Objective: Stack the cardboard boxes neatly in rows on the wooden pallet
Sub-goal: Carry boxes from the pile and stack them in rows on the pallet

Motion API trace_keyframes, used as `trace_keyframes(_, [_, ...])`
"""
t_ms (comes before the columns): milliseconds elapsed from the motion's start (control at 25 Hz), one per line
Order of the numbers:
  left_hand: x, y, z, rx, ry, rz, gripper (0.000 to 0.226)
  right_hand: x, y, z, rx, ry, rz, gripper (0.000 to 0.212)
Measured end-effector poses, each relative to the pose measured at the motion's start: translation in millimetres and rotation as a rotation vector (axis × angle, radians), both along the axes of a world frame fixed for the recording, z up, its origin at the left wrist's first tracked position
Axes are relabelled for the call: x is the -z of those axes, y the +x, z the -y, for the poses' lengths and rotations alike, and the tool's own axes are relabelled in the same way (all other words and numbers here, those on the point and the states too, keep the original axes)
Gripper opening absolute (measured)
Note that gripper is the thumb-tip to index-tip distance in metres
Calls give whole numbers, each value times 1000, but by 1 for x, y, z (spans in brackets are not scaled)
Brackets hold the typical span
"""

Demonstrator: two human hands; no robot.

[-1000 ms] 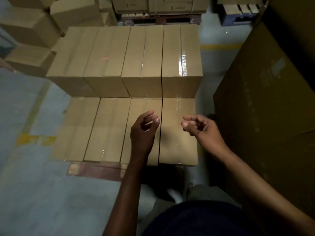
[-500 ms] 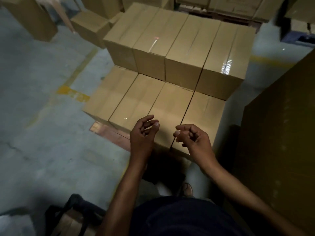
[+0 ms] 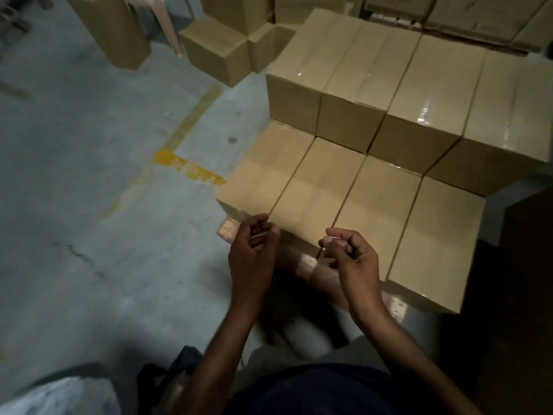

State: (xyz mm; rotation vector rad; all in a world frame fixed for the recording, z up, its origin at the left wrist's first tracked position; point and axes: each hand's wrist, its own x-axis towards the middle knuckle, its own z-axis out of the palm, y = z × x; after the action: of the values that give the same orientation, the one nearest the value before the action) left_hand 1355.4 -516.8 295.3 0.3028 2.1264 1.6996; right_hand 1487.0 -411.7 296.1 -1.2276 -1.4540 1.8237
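Taped cardboard boxes stand in two rows on the wooden pallet (image 3: 306,265), whose reddish edge shows under them. The near row (image 3: 344,202) is one box high. The far row (image 3: 419,94) is stacked higher. My left hand (image 3: 253,256) hovers in front of the near row's left end, fingers loosely curled, holding nothing. My right hand (image 3: 351,257) hovers beside it, just before the near row's front edge, its fingers also curled and empty. Neither hand touches a box.
Loose cardboard boxes (image 3: 215,46) and a tall box (image 3: 110,28) stand on the grey concrete floor at the back left. More stacked boxes (image 3: 478,16) line the back. A big dark carton (image 3: 520,295) rises at the right. A dark bag (image 3: 167,378) lies near my feet.
My view has swung left, so the pallet sits further right and the floor and loose boxes at the left have come into sight. Both hands stay curled and empty, drawn slightly nearer me.
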Motion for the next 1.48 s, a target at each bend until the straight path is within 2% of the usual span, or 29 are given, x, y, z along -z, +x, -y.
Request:
trace_keyframes(240, [-8, -119, 69, -88, -43, -165, 28, -17, -136, 62, -223, 81, -28, 12])
trace_keyframes(360, [-10, -166, 97, -88, -186, -304, 31, -19, -203, 81, -304, 90, -41, 12])
trace_keyframes(520, [-17, -245, 123, -106, -363, -478, 33, -12, -294, 100, -339, -2, -57, 15])
trace_keyframes(600, [-17, -296, 130, -130, -308, -399, 30, -3, -346, 102, -353, -57, -60, 14])
trace_keyframes(720, [-19, -390, 132, -212, -79, -45, 22, 6, -439, 94, -334, -96, -85, 12])
trace_keyframes(800, [-23, -448, 136, -217, -26, 89, 19, -1, -496, 88, -325, -82, -84, 12])
trace_keyframes(1040, [-39, -607, 128, -214, -30, 4, 17, -25, -651, 76, -372, -17, -83, 11])
trace_keyframes(1200, [-35, -717, 113, -160, -49, -67, 18, -16, -747, 72, -314, -8, -47, 12])
trace_keyframes(1480, [-31, -914, 64, 142, -72, -133, 18, -20, -917, 55, -56, -12, -26, 13])
